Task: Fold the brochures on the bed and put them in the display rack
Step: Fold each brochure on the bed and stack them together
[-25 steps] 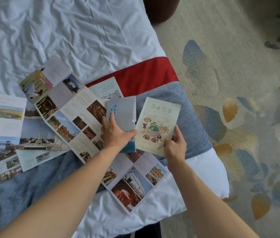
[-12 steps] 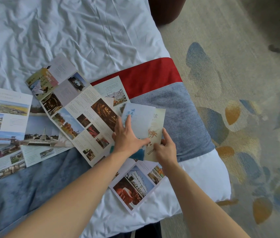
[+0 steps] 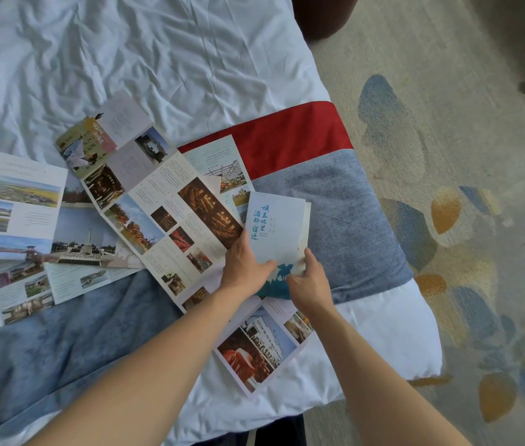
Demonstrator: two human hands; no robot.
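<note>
The folded brochure, pale blue with blue Chinese characters down its cover, lies near the bed's right edge, where the grey band of the bed runner meets the red stripe. Its cream back panel shows as a thin strip along the right side, so the fold is nearly closed. The left hand lies flat on the lower left part of the cover, fingers straight and thumb stretched across the paper, pressing it down. The right hand is at the lower right corner with its fingers curled onto the edge; whether it pinches the paper or only pushes it I cannot tell. Three unfolded brochures can be counted: a long one lying diagonally under the hands, its near end reaching almost to the white duvet's edge; one spread at the far left and cut off by the frame; and a third peeking out between the diagonal one and the red stripe. Above the papers the crumpled white sheet lies open, and right of the folded brochure a bare stretch of grey runner reaches the mattress edge. Beyond that edge is patterned carpet, with a dark rounded piece of furniture at the top.
</note>
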